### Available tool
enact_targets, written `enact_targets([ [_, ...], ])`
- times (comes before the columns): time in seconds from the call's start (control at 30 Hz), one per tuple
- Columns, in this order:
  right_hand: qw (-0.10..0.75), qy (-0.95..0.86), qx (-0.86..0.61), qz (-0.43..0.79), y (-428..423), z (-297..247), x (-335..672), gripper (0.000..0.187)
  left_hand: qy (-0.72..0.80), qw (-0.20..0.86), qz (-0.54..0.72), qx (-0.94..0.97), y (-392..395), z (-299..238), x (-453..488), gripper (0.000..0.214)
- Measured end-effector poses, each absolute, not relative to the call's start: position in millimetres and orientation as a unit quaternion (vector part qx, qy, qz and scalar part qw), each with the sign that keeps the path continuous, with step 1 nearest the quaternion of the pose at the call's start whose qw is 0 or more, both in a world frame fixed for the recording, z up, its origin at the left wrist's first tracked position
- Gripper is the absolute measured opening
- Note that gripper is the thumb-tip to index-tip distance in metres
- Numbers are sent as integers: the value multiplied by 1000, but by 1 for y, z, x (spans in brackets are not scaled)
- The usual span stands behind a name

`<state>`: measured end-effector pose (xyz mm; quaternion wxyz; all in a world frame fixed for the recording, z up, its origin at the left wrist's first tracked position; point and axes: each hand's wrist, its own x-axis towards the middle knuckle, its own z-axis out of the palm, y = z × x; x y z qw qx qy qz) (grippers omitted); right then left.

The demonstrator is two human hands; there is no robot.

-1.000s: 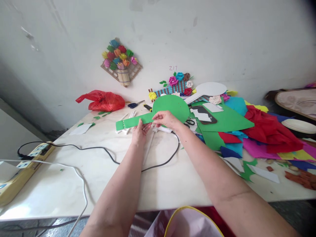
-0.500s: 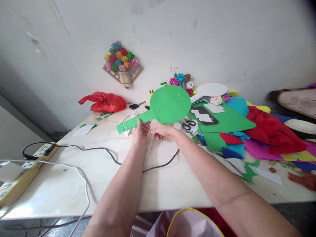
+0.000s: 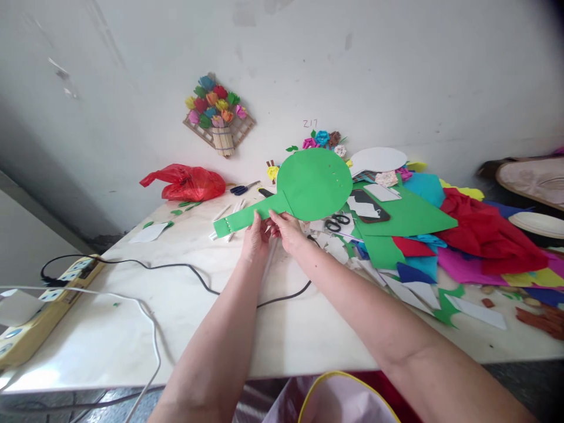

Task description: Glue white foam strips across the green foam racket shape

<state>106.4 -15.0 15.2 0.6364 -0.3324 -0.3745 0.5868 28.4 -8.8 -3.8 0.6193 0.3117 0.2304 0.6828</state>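
A green paddle-shaped paper cutout (image 3: 308,185), a round disc on a long strip handle, is held tilted up above the white table (image 3: 185,311). My left hand (image 3: 255,235) pinches the handle near its middle. My right hand (image 3: 288,230) grips the handle right beside it, close under the disc. Small holes dot the handle's left end and the disc's right side. A thin white stick lies on the table just below both hands.
A heap of coloured paper sheets (image 3: 440,235) covers the table's right half, with black scissors (image 3: 335,223) at its edge. Blue scissors (image 3: 242,188) and a red plastic bag (image 3: 185,183) lie at the back. A black cable (image 3: 176,267) runs to a power strip (image 3: 39,305) at left.
The cutout was tipped from flat to upright and shifted slightly right. My right hand left the handle, dropped toward the table, then came back up onto the handle.
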Motion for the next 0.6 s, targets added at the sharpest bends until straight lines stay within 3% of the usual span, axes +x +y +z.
enact_targets([
  [0.2, 679, -333, -356, 549, -12, 18, 108, 27, 250, 616, 682, 306, -8, -1, 27, 47],
  [0.6, 705, -344, -404, 471, -2, 8, 108, 30, 310, 578, 693, 300, -9, -3, 27, 52],
])
